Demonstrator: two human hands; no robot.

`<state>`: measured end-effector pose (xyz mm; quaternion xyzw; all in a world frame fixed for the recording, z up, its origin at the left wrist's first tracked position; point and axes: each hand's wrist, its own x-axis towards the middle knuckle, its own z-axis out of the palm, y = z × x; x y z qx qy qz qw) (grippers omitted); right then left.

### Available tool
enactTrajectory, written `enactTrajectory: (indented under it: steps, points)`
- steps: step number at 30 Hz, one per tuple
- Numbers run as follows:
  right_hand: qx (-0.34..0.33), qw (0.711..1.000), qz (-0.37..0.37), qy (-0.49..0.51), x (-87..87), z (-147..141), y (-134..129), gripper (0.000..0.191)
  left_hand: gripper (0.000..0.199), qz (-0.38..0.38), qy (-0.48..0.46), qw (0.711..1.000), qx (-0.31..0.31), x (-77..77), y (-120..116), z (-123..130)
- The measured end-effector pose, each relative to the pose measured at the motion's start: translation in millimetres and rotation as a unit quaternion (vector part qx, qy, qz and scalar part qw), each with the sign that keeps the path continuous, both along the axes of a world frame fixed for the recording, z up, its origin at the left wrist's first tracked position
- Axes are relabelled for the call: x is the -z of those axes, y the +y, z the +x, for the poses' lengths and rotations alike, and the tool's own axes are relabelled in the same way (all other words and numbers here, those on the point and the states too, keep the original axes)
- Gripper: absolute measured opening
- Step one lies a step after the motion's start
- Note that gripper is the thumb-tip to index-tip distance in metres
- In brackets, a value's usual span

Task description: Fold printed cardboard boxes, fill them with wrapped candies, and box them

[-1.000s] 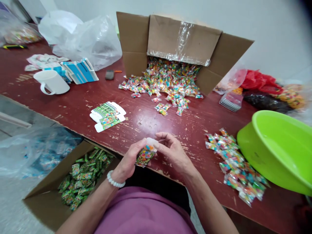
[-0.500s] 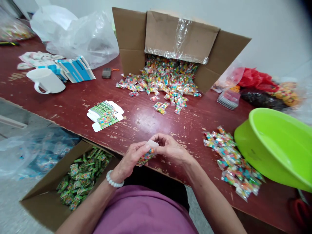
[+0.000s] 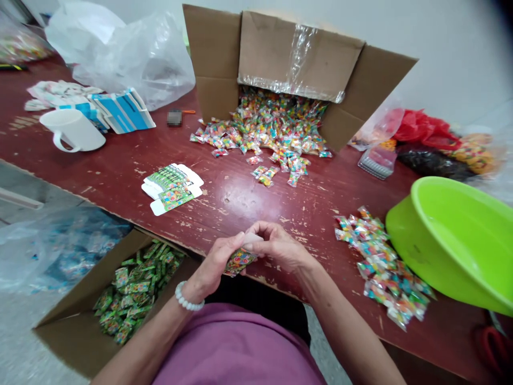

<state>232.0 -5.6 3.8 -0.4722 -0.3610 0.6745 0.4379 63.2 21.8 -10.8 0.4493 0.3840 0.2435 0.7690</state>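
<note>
A small printed carton [image 3: 240, 260] with a white end flap is held between my hands, just over the table's front edge. My left hand [image 3: 222, 261] is closed around its body, thumb on top. At the flap, the thumb and fingers of my right hand [image 3: 278, 246] pinch the white card. Whether anything is inside the carton cannot be seen. Left of my hands lies a stack of flat green-and-white cartons [image 3: 172, 188] on the table. Beyond my hands, small wrapped candies [image 3: 276, 131] spill from a tipped cardboard box [image 3: 294, 56].
Below the table's left edge, an open cardboard box [image 3: 68, 334] holds many filled green packs [image 3: 132, 294]. A green basin [image 3: 420, 256] stands at right beside a pile of wrapped candies [image 3: 382, 262]. A white mug [image 3: 78, 131] and plastic bags [image 3: 148, 64] are at back left.
The carton has turned slightly, showing more of its printed face. My right fingers have moved a little over the white flap. The camera view has shifted slightly.
</note>
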Motion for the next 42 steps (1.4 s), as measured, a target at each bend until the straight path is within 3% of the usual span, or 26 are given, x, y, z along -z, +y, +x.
enactTrajectory:
  steps: [5, 9, 14, 18, 21, 24, 27, 31, 33, 36, 42]
  points:
    - [0.01, 0.999, -0.014, 0.038, -3.4, -0.8, -0.4, 0.04, 0.038, 0.004, -0.027, 1.0, -0.001, -12.0, 1.6, 2.6]
    - [0.03, 0.992, -0.015, 0.122, 1.2, 0.0, -7.0, 0.037, 0.037, -0.066, -0.064, 0.994, -0.062, -7.6, 3.1, 1.3]
    - [0.047, 0.992, -0.008, 0.114, 13.2, -9.9, -7.6, 0.036, 0.037, -0.098, -0.083, 0.988, -0.088, -3.1, 1.0, 1.5]
    - [0.134, 0.987, 0.084, 0.02, 12.0, -19.3, -4.4, 0.019, 0.035, -0.099, -0.099, 0.987, -0.079, -9.0, 3.7, 1.7]
    - [0.181, 0.957, 0.197, -0.11, 6.7, -20.9, -6.8, 0.012, 0.033, -0.116, -0.105, 0.985, -0.076, -13.4, 6.5, 0.0]
    - [0.134, 0.947, 0.245, -0.156, 3.5, -16.6, -11.2, 0.012, 0.038, -0.164, -0.117, 0.978, -0.059, -14.1, 8.2, -2.2]
    - [0.071, 0.943, 0.275, -0.174, 3.9, -12.0, -13.9, 0.01, 0.025, -0.173, -0.126, 0.974, -0.069, -12.0, 8.9, -2.9]
    - [0.087, 0.961, 0.211, -0.155, 7.0, -13.4, -13.1, 0.012, 0.022, -0.152, -0.103, 0.98, -0.071, -11.7, 7.6, -0.5]
    - [0.091, 0.973, 0.164, -0.133, 8.4, -15.0, -10.9, 0.015, 0.027, -0.095, -0.068, 0.99, -0.083, -13.5, 6.2, 0.8]
    - [0.07, 0.972, 0.158, -0.157, 9.5, -14.5, -6.8, 0.017, 0.038, -0.031, -0.022, 0.996, -0.082, -14.8, 4.8, 1.1]
    - [0.061, 0.99, 0.114, -0.064, 8.8, -13.1, -0.3, 0.019, 0.062, -0.104, -0.037, 0.993, -0.033, -5.7, 6.9, -1.7]
